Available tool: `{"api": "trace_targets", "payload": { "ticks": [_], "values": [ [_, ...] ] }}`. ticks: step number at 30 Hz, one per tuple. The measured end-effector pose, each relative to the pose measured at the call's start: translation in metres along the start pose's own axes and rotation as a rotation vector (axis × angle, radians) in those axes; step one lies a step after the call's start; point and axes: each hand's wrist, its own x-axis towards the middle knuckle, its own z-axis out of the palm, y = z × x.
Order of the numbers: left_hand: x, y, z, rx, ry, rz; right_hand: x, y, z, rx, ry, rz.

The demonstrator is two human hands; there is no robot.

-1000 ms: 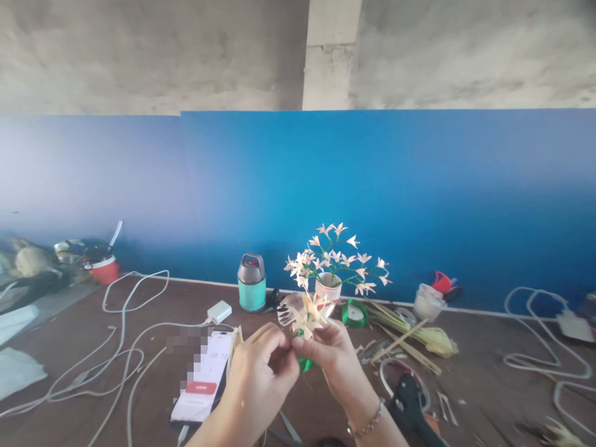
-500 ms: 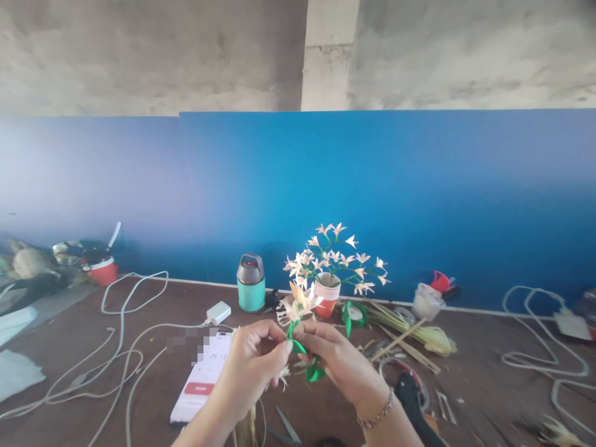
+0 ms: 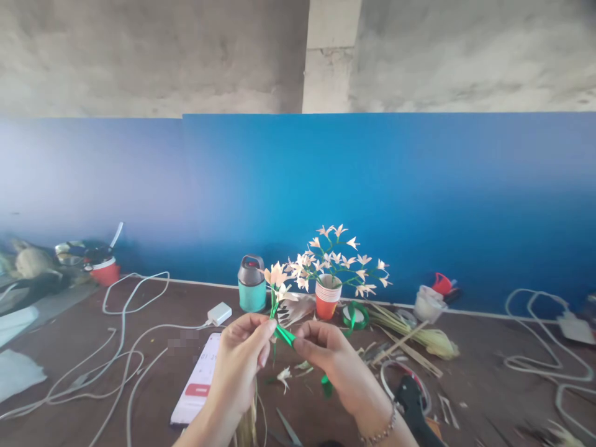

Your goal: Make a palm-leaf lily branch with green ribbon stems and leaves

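My left hand pinches the green stem of a small pale paper flower, which stands upright above my fingers. My right hand pinches a green ribbon that runs taut from the stem and trails down past my palm. Both hands hover above the brown table. Behind them an orange and white paper cup holds a bunch of finished pale flowers on green stems.
A teal jar, green ribbon spool, straw strips, white tub and red bowl line the blue wall. A phone, white charger and cables lie left; a black tool lies right.
The flower rose and shifted left, now held upright by my left hand. My right hand drew the green ribbon out to the right and lower.
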Motion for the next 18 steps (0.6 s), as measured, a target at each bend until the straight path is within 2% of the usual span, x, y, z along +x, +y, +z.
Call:
{"api": "trace_targets", "payload": {
  "ticks": [7, 9, 13, 14, 16, 18],
  "values": [
    [0.003, -0.001, -0.002, 0.012, 0.016, 0.043, 0.007, 0.008, -0.003, -0.001, -0.022, 0.053],
    [0.005, 0.001, -0.003, 0.034, 0.015, 0.049, 0.011, 0.014, -0.012, -0.032, -0.091, 0.075],
    [0.012, 0.010, -0.013, 0.038, 0.015, 0.047, 0.021, 0.028, -0.040, -0.111, -0.346, 0.141],
    [0.015, 0.013, -0.016, 0.011, 0.021, 0.055, 0.023, 0.032, -0.047, -0.101, -0.372, 0.148],
    [0.019, 0.017, -0.023, -0.034, 0.056, 0.082, 0.026, 0.036, -0.059, 0.020, -0.319, 0.086],
    [0.022, 0.020, -0.028, -0.027, 0.064, 0.091, 0.028, 0.037, -0.065, 0.160, -0.308, 0.089]
  ]
}}
